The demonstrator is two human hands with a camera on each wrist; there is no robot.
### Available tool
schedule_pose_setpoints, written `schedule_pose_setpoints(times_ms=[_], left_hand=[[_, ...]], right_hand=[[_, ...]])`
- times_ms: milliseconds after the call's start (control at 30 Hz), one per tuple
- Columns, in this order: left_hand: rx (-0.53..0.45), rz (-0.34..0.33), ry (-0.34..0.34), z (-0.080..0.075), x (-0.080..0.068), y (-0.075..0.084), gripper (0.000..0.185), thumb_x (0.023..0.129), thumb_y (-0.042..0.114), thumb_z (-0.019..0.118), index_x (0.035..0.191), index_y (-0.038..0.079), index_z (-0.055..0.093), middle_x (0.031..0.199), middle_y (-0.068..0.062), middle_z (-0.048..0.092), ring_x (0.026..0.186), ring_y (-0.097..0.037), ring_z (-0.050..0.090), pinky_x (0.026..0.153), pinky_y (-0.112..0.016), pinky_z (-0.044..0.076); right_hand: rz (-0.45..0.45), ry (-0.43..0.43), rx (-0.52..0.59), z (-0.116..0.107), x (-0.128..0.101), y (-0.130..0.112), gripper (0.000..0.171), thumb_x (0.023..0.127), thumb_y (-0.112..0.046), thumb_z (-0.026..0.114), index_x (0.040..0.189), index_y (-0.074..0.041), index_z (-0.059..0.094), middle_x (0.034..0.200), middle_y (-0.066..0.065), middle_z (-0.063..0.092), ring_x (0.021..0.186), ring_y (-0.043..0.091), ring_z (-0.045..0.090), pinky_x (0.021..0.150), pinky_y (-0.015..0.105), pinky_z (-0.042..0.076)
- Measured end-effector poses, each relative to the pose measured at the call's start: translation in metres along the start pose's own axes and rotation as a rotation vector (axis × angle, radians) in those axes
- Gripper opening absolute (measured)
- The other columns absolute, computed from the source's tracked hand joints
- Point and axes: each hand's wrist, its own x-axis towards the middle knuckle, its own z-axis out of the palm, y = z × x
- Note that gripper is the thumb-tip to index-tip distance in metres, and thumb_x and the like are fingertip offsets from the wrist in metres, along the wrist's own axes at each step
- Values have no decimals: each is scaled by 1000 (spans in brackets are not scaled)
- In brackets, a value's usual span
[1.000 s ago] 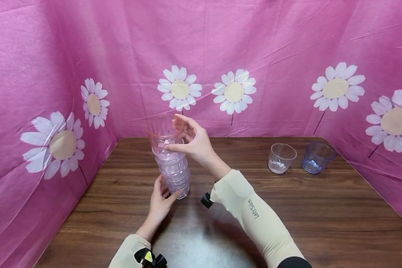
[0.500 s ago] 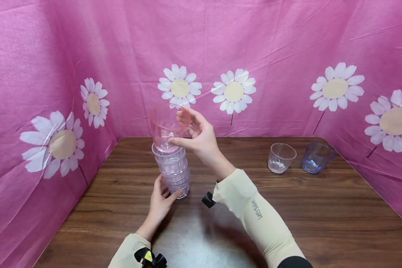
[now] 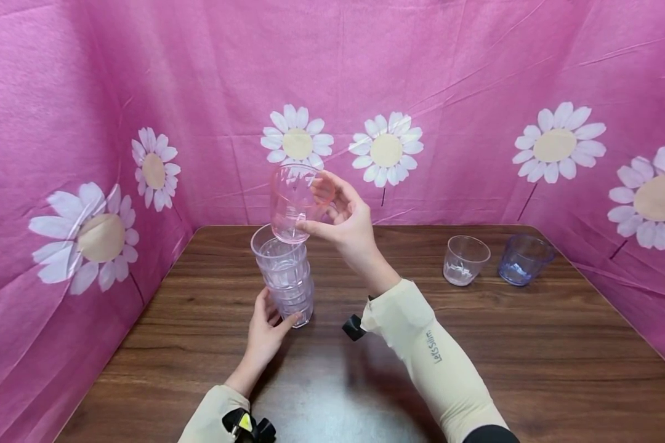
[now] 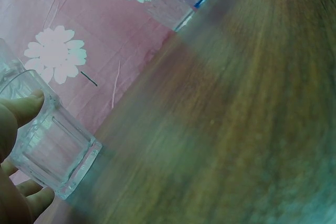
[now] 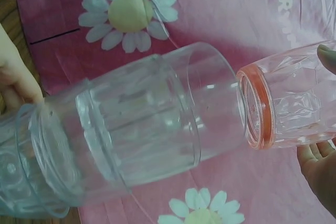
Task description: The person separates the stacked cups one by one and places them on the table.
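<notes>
Right hand (image 3: 346, 224): raised above the counter (image 3: 532, 357), thumb and fingers curled about a pink tumbler (image 3: 295, 203). Grip closed on the tumbler's wall, thumb at its lower edge.

Pink tumbler: clear rose-tinted plastic, faceted sides, tapered toward a thick base. Held in the air, tilted, its base just over the mouth of the stack (image 3: 285, 274) and clear of it. The right wrist view shows its pink-tinted base ring facing the stack's open mouth, with a gap between.

Stack: several clear tumblers nested one in another, ribbed and panelled walls, smooth rounded rims. Stands upright on the counter at the left rear, near the corner of the backdrop (image 3: 476, 74).

Left hand (image 3: 266, 335): at the foot of the stack, thumb on one side and fingers on the other, closed about the lowest tumbler. The left wrist view shows fingertips (image 4: 23, 107) pressed against its square-panelled, heavy-bottomed wall.

Clear cup (image 3: 465, 261): short, colourless, upright on the counter at the right rear, well apart from the stack.

Blue cup (image 3: 524, 260): short, blue-tinted, transparent, just beside the clear cup on its right.

Counter: dark wood-grain surface, glossy near the front.

Backdrop: pink fabric, creased, printed with white daisies.

Sleeves (image 3: 432, 363): cream knit, on both forearms.
</notes>
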Motion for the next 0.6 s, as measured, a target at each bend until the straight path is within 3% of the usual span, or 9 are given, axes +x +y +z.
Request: schedule_pose_setpoints(times_ms=[300, 500, 600], left_hand=[[15, 10, 8, 0, 0, -3, 76, 81, -8, 76, 142, -12, 31, 137, -39, 43, 120, -56, 50, 99, -62, 45], [11, 12, 6, 1, 0, -2, 77, 81, -7, 76, 142, -13, 30, 136, -39, 43, 120, -55, 50, 99, -61, 46], [5, 2, 5, 1, 0, 0, 77, 82, -6, 76, 143, -13, 30, 137, -39, 43, 121, -54, 50, 100, -60, 46]], right_hand=[[29, 63, -15, -20, -3, 5, 79, 71, 23, 73, 142, 8, 43, 133, 29, 51, 120, 25, 55, 109, 43, 42], [33, 112, -32, -37, -4, 10, 77, 71, 26, 70, 141, 8, 44, 132, 30, 51, 120, 27, 55, 110, 50, 39], [46, 137, -39, -45, -6, 13, 78, 70, 25, 71, 141, 7, 44, 130, 23, 54, 119, 24, 56, 110, 46, 40]])
